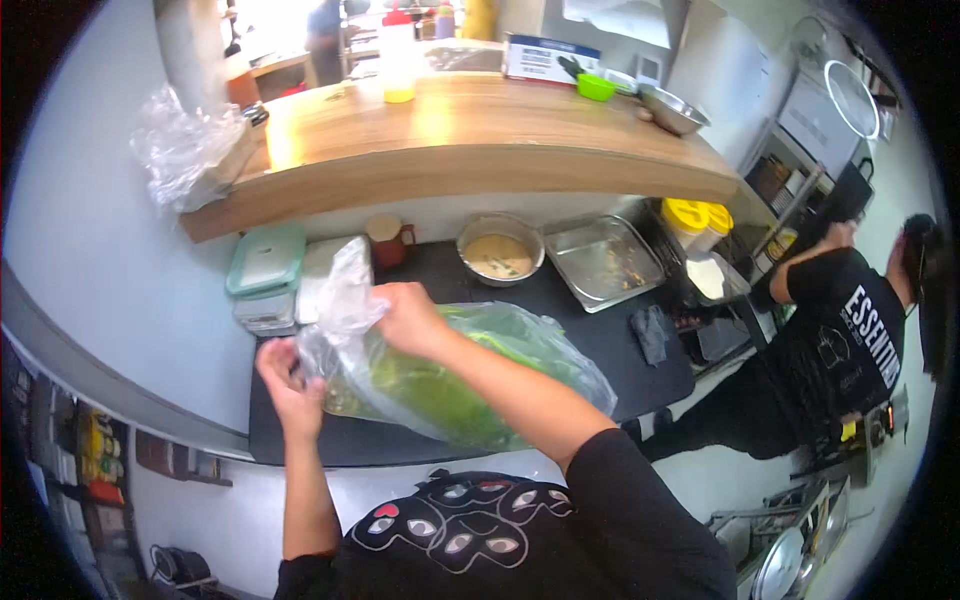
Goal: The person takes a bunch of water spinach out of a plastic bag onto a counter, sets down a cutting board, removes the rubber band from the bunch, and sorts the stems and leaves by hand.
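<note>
A large clear plastic bag (470, 375) full of green leafy vegetables lies on the dark counter in front of me. My right hand (408, 318) is closed around the gathered neck of the bag, and the loose plastic end sticks up above the fist. Left of the neck is my left hand (288, 385), its fingers curved and its thumb apart, beside the edge of the plastic. Whether those fingertips touch the bag is hard to make out.
Behind the bag stand a teal-lidded container (268, 258), a brown jug (387, 240), a bowl of creamy liquid (498, 250) and a metal tray (605, 262). A grey cloth (650, 335) lies at right. A wooden shelf (480, 125) overhangs the counter. A co-worker (820, 350) stands right.
</note>
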A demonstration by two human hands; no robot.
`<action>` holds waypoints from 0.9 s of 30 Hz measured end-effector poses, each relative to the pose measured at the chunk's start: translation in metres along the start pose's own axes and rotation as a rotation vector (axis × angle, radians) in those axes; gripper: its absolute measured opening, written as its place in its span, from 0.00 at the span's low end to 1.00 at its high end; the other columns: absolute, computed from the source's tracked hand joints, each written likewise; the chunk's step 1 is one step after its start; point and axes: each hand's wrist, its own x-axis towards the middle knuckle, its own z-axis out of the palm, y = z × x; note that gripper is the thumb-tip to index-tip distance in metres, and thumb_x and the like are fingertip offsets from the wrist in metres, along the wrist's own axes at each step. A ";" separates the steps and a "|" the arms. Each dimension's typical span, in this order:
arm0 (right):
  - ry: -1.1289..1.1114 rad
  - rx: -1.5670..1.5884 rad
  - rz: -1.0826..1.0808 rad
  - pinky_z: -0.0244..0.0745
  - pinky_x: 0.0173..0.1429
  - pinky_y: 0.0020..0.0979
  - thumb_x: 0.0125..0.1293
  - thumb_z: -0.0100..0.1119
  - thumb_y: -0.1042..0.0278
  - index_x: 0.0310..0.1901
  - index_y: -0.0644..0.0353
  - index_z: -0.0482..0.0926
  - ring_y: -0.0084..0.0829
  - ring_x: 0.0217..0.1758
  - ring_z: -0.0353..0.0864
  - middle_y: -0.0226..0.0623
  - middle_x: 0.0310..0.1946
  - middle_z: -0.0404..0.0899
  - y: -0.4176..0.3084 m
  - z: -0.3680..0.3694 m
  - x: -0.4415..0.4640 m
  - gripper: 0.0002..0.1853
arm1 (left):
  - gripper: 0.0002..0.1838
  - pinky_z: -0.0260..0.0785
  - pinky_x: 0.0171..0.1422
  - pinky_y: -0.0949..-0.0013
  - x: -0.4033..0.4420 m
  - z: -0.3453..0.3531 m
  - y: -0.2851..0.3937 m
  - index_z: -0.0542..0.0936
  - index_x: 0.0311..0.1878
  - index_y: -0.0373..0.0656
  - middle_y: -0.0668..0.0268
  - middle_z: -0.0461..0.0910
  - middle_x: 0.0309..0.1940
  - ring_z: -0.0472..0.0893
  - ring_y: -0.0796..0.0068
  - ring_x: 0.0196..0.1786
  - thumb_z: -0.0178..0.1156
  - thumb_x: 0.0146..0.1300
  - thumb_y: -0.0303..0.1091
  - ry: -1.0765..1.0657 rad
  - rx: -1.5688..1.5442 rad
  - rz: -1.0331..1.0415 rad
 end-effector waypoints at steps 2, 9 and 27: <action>-0.075 0.005 -0.071 0.73 0.41 0.35 0.48 0.53 0.80 0.34 0.58 0.81 0.46 0.37 0.79 0.46 0.31 0.79 -0.012 0.000 0.008 0.12 | 0.61 0.54 0.65 0.62 -0.026 -0.019 -0.044 0.49 0.67 0.41 0.61 0.59 0.60 0.60 0.63 0.63 0.69 0.35 0.65 -0.090 -0.054 -0.219; -0.125 -0.110 -0.247 0.73 0.40 0.36 0.46 0.54 0.75 0.33 0.60 0.79 0.47 0.34 0.78 0.46 0.29 0.78 -0.048 0.038 0.014 0.10 | 0.42 0.57 0.65 0.63 -0.074 -0.007 -0.137 0.54 0.66 0.45 0.65 0.62 0.60 0.66 0.66 0.60 0.58 0.55 0.58 -0.494 0.140 -0.197; -0.084 0.016 0.026 0.73 0.41 0.38 0.43 0.53 0.79 0.33 0.62 0.77 0.48 0.35 0.78 0.49 0.30 0.78 -0.021 0.058 0.007 0.11 | 0.29 0.51 0.68 0.64 -0.065 0.001 -0.109 0.57 0.65 0.38 0.59 0.61 0.61 0.60 0.67 0.64 0.51 0.62 0.36 -0.149 -0.267 -0.333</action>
